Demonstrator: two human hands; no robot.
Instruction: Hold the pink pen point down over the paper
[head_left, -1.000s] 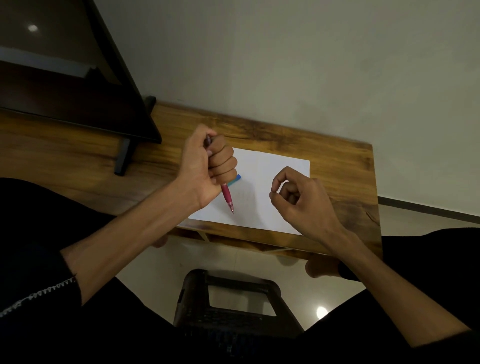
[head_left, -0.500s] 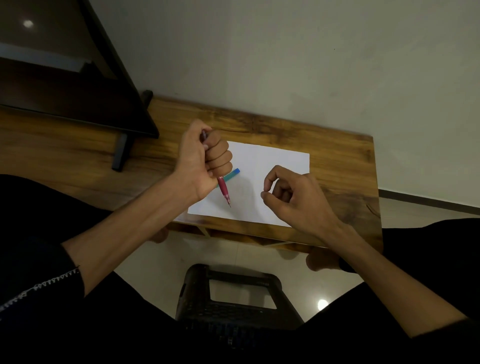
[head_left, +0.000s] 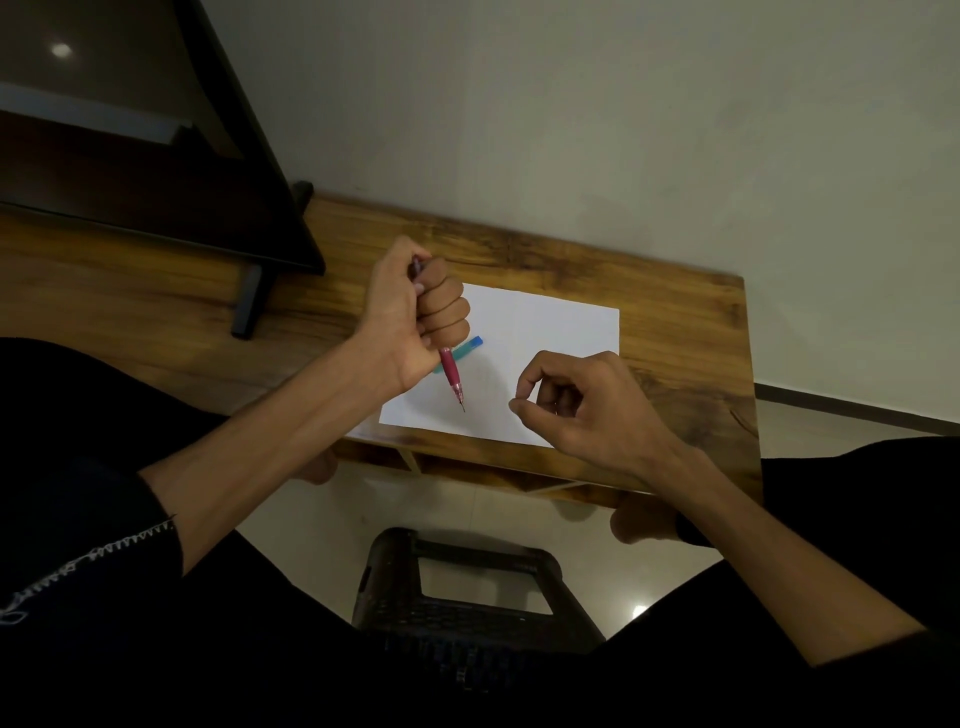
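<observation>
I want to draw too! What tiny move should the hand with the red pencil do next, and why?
Probably lower the tip onto the sheet. The left hand grips the red pencil in a fist, point down, seemingly just above the white paper. The right hand hovers nearby, fingers curled, holding nothing visible.

text: none legible | paper (head_left: 545, 353): seemingly blank (dim view) | pen (head_left: 453, 375): no marking readable
</observation>
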